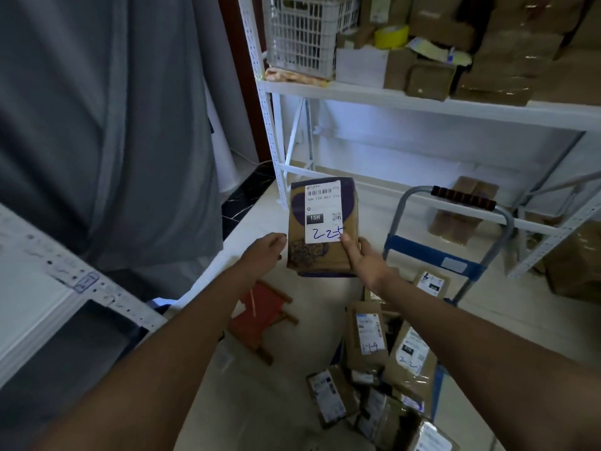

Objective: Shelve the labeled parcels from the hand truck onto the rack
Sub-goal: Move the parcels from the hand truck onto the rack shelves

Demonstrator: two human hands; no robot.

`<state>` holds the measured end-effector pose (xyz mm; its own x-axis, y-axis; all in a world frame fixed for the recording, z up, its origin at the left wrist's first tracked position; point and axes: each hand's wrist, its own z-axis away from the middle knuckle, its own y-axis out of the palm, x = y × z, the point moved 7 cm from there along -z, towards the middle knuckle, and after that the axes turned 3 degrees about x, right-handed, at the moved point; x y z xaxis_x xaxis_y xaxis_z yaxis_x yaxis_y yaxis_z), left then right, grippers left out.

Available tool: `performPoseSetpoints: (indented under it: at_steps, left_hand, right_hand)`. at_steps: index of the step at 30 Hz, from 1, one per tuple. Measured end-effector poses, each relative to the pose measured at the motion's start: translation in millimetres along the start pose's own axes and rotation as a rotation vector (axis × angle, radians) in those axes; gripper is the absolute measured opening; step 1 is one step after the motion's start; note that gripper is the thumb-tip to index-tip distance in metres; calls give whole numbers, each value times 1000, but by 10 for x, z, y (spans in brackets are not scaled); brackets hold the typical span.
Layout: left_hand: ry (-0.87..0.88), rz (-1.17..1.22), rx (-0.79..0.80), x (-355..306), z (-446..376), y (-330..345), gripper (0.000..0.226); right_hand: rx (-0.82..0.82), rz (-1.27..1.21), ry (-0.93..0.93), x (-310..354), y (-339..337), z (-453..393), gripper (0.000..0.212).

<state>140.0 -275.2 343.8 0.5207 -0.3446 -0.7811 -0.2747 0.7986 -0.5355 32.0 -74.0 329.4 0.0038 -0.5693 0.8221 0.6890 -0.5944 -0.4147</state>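
- Holding the parcel (322, 226) up in front of me, my right hand (364, 260) grips its lower right corner, thumb pressed flat on the white label beside the handwritten code; I am reading where it goes.
- My left hand (265, 252) sits just left of the box's lower edge, fingers curled under (whether it actually bears on the cardboard, I cannot tell).
- Below my right forearm, the remaining parcels (380, 369) lie heaped on the hand truck (455, 255), labels up, so the job looks barely past its start.
- Left of and below my left wrist a small red stool (260, 317) stands on the floor.
- Beyond the box, the white rack (422, 102) has one shelf crowded with cartons and a white crate (302, 30), and lower tiers with room.
- Next I judge: match the code to a shelf, steady with both hands, then slide it in label outward.
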Motion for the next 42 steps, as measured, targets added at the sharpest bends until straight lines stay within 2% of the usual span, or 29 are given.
performPoseSetpoints:
  at_steps: [5,12,21,24,28,33,35,37,40,42]
  left_hand:
    - [-26,81,-51,84,495,-156,38]
    - [-60,140,-238,151,1411,-542,37]
    - [-115,122,-456,444,2539,-1360,42]
    - [-84,152,-503,417,2770,-1725,43]
    - [-59,144,-620,395,3080,-2358,49]
    - [24,165,-751,397,3537,-3167,46]
    - [80,170,-790,439,3683,-3519,55]
    - [125,190,-785,519,3759,-3840,65]
    - [203,170,-742,389,3965,-4093,63]
    - [274,164,-696,305,4037,-4206,62]
  right_hand:
    - [64,49,-92,203,151,274,79]
    - [116,46,-207,456,350,721,78]
    - [287,55,-379,1186,1166,1373,76]
    - [316,61,-457,1569,1432,1556,80]
    - [341,37,-578,2199,1800,1756,70]
    - [337,8,-680,2953,2336,1981,71]
    - [312,-11,-724,3246,2535,2080,71]
    - [286,-39,-776,3524,2688,2202,74]
    - [273,-91,-840,3870,2883,2372,91]
    - [271,-128,-887,4058,2989,2461,93]
